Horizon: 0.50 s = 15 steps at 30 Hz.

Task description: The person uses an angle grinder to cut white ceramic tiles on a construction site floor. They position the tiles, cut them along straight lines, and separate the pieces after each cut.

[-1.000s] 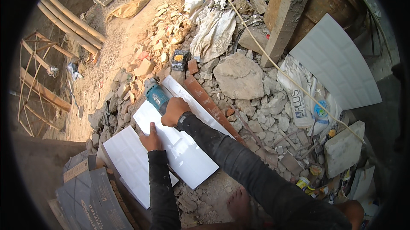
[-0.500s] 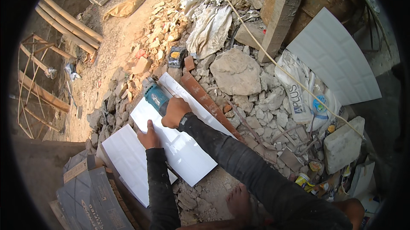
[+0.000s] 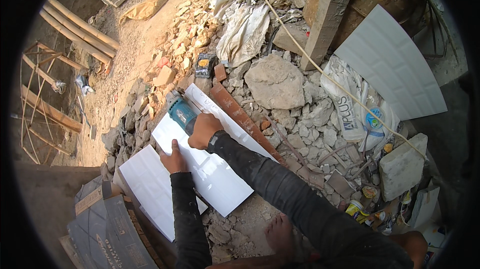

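Note:
My right hand [image 3: 204, 131] is closed round the body of a teal angle grinder [image 3: 182, 114]. The grinder's head lies at the far end of a white tile [image 3: 220, 181], close to the gap between it and a narrow white strip [image 3: 200, 100]. My left hand [image 3: 174, 159] grips the tile's left edge, thumb on top and the other fingers partly hidden. Another white tile [image 3: 150, 171] with a brick-like relief lies to the left, partly under my left forearm. The grinder's disc cannot be made out clearly.
A reddish-brown bar [image 3: 240, 116] lies right of the strip. Broken concrete [image 3: 275, 83] and rubble spread beyond. A curved white tile [image 3: 390, 66] leans at the right, a yellowish cord [image 3: 320, 69] crossing near it. Grey cartons [image 3: 112, 229] stand at lower left.
Almost nothing differs. The whole view has shifted very slightly; both hands, the angle grinder and the tile keep their places relative to each other.

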Each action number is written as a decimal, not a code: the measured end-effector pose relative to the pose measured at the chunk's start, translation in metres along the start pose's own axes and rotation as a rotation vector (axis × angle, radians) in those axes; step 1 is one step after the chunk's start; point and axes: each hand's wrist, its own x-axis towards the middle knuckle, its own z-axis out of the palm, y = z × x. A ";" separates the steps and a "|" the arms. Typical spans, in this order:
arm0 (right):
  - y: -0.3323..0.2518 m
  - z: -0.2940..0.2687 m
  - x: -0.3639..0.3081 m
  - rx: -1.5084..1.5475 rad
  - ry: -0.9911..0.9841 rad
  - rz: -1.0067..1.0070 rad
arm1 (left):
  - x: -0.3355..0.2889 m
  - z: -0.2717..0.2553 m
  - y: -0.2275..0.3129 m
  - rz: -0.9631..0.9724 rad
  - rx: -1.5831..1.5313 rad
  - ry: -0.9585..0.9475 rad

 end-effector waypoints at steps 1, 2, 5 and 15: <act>0.000 -0.001 -0.001 0.001 -0.010 0.002 | -0.001 -0.001 0.000 -0.021 -0.002 -0.005; 0.000 -0.001 -0.002 0.001 -0.013 0.009 | -0.001 -0.001 0.000 -0.046 -0.012 -0.012; 0.001 -0.004 -0.004 0.005 -0.030 0.014 | 0.000 0.000 -0.001 -0.030 -0.022 0.004; 0.009 -0.004 -0.016 0.028 -0.026 -0.002 | 0.000 0.000 0.002 -0.040 0.053 0.026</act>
